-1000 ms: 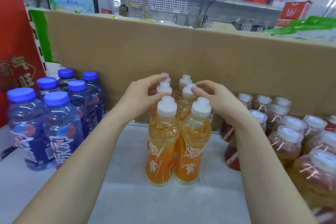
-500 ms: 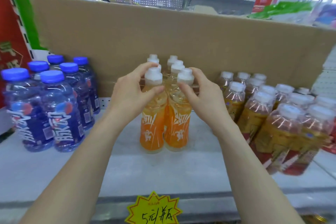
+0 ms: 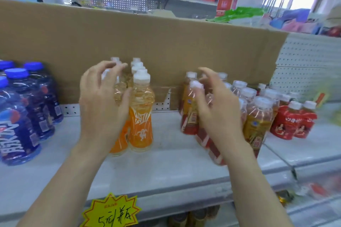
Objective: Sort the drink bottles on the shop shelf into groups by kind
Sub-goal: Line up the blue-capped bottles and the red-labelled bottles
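Orange drink bottles (image 3: 141,116) with white caps stand in two rows at the middle of the white shelf (image 3: 166,167). My left hand (image 3: 103,101) is in front of the left row with fingers spread, and its thumb is by a bottle's shoulder. My right hand (image 3: 217,108) hovers with fingers spread in front of the amber tea bottles (image 3: 258,121) on the right and holds nothing. Blue bottles (image 3: 16,125) with blue caps are grouped at the left. Red-labelled bottles (image 3: 293,123) stand at the far right.
A tall cardboard sheet (image 3: 166,42) backs the shelf behind the bottles. A yellow star price tag (image 3: 110,212) hangs on the shelf's front edge. Bare shelf lies between the orange and tea groups. More goods sit on the shelf below.
Both hands have come off the orange bottles' caps and opened. My right hand has moved right, in front of the tea bottles. The view has shifted to the right.
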Demonstrator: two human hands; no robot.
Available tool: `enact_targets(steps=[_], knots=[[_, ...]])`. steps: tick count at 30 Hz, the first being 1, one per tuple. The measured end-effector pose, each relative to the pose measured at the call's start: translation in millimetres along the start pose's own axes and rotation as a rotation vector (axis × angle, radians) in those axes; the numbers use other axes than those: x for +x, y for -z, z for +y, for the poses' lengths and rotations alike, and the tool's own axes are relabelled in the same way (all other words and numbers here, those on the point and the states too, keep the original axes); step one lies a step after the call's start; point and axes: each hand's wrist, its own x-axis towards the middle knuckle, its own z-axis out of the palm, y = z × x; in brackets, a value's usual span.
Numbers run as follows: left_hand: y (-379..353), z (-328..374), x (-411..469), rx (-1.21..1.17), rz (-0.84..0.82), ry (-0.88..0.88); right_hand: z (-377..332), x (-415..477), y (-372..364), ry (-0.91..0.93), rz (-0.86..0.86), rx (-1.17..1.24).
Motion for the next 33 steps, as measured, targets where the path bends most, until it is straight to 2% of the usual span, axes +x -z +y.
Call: enact_targets(steps=[3,7,9,11,15,21,24,26,29,31,33], knots=[[-26.3,40.5,-13.2,-0.107,-0.087,-0.063,41.1,7.0,53.8,-0.017,0.107,-0.121],[-73.3,111.2,-34.4,-0.335,-0.366,-0.007,109.0,25.1,85.4,-0.056,-0.117,-0.343],[-94.7,145.4,-43.7,-0.351,-0.472,0.047,132.2,22.5,85.1,-0.016,-0.255,-0.353],[-115.0,171.1,-51.8,-0.311,-0.525,0.099,151.3,19.0,81.2,0.063,-0.324,-0.331],[-134.6,193.9,-62.2,-0.227,-0.457,0.176,178.7,27.7,80.5,0.154,-0.323,-0.274],[-118.9,188.2,-65.7,-0.140,-0.366,0.312,195.9,33.5,88.7,0.243,-0.330,-0.248],[-109.9,182.4,-65.5,-0.080,-0.365,0.315,190.5,34.3,96.2,0.260,-0.343,-0.336],[-104.4,177.4,-66.0,-0.045,-0.366,0.320,180.1,39.1,96.2,0.257,-0.283,-0.383],[-98.5,166.0,-64.4,-0.035,-0.351,0.353,148.8,53.2,81.2,0.323,-0.199,-0.287],[-97.3,158.3,-62.0,-0.042,-0.344,0.371,122.4,66.5,60.2,0.316,-0.296,-0.213],[-97.4,152.0,-59.8,-0.071,-0.352,0.389,104.0,83.4,29.2,0.265,-0.448,-0.252]])
